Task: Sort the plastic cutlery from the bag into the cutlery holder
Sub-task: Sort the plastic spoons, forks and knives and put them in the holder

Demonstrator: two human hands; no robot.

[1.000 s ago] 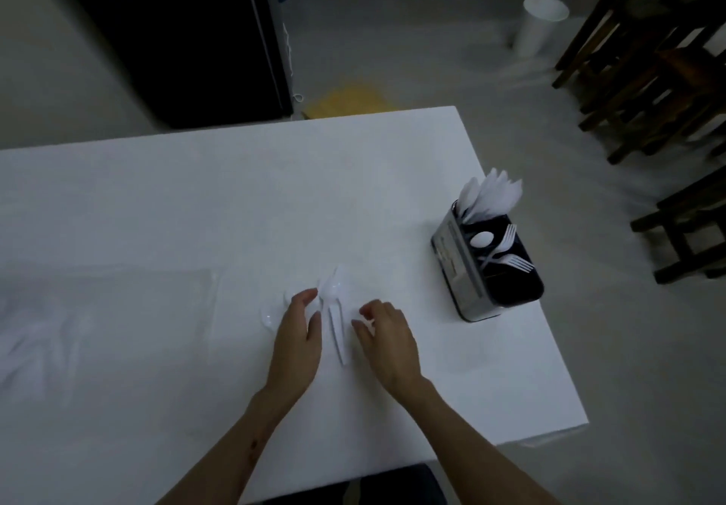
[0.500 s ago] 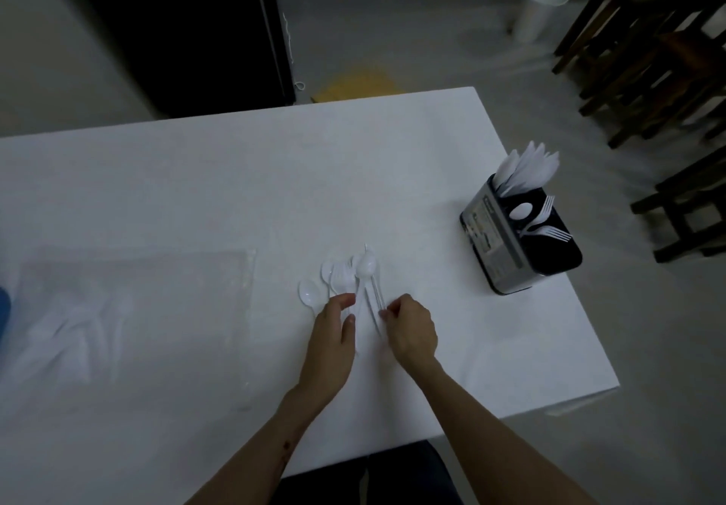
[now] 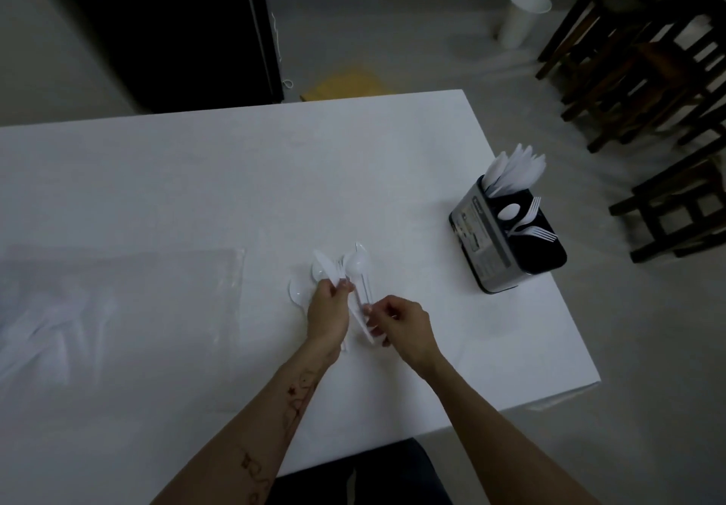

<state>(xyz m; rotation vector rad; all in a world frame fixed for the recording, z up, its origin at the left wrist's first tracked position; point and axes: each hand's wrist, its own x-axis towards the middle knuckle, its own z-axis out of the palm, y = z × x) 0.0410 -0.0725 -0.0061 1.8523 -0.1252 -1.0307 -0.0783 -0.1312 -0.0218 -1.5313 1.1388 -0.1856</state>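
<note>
A small pile of white plastic cutlery [image 3: 345,268] lies on the white table [image 3: 196,190] in front of me, spoons and a knife among them. My left hand [image 3: 328,314] pinches pieces at the pile's near side. My right hand [image 3: 400,321] pinches the handle end of a white piece [image 3: 363,308] beside it. The clear plastic bag [image 3: 118,308] lies flat at the left with more white cutlery dimly inside. The black and silver cutlery holder [image 3: 505,237] stands near the table's right edge, with knives, a spoon and forks in its compartments.
The table's right and near edges are close to the holder. Dark wooden chairs [image 3: 648,72] stand on the floor at the right. A white bin [image 3: 522,17] is on the floor beyond the table. A black cabinet [image 3: 169,25] stands behind it.
Both hands have closed on pieces of the pile and lifted them a little; a second ago they lay flat beside it. The view has shifted left, so the holder appears further right.
</note>
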